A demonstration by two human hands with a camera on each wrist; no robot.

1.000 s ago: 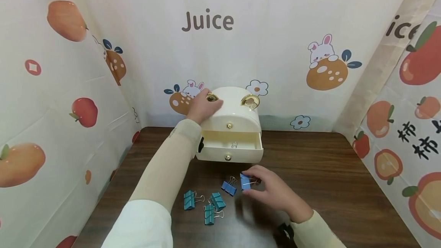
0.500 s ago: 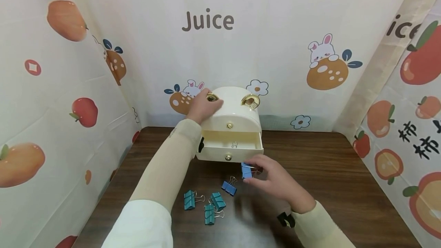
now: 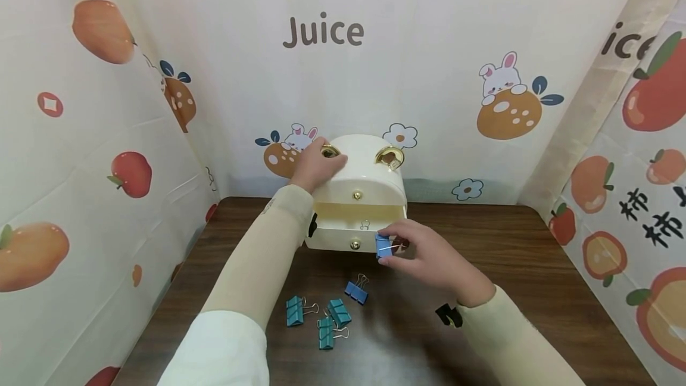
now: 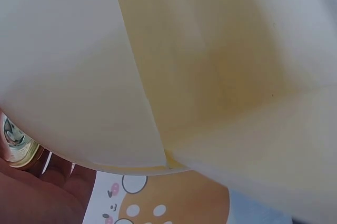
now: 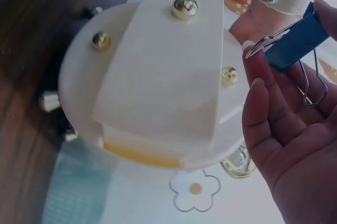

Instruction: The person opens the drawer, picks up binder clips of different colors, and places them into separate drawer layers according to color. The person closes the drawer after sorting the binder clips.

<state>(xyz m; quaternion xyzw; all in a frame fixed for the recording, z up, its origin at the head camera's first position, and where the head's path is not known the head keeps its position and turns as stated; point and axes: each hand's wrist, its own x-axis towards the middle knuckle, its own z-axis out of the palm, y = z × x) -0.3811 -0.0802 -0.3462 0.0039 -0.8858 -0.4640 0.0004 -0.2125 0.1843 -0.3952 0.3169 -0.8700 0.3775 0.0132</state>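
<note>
A cream mini drawer box (image 3: 370, 180) with a rounded top and gold ring ornaments stands at the back of the table, its lower drawer (image 3: 327, 240) pulled out. My left hand (image 3: 316, 165) grips its upper left side, thumb and fingers around the left gold ring (image 4: 22, 142). With thumb and fingertips, my right hand (image 3: 429, 255) pinches a blue binder clip (image 3: 383, 246) just in front of the drawer's right front corner. In the right wrist view the binder clip (image 5: 299, 42) shows both wire handles. Wire handles (image 3: 365, 225) show inside the drawer.
On the dark wooden table (image 3: 482, 237) lie another blue binder clip (image 3: 356, 292) and three teal ones, a left one (image 3: 295, 311), a right one (image 3: 339, 313) and a near one (image 3: 326, 333). A fruit-printed curtain (image 3: 429, 76) hangs around the back and sides.
My right hand has carried the blue binder clip up and forward from above the table to the drawer's front. The left hand and the drawer box look the same.
</note>
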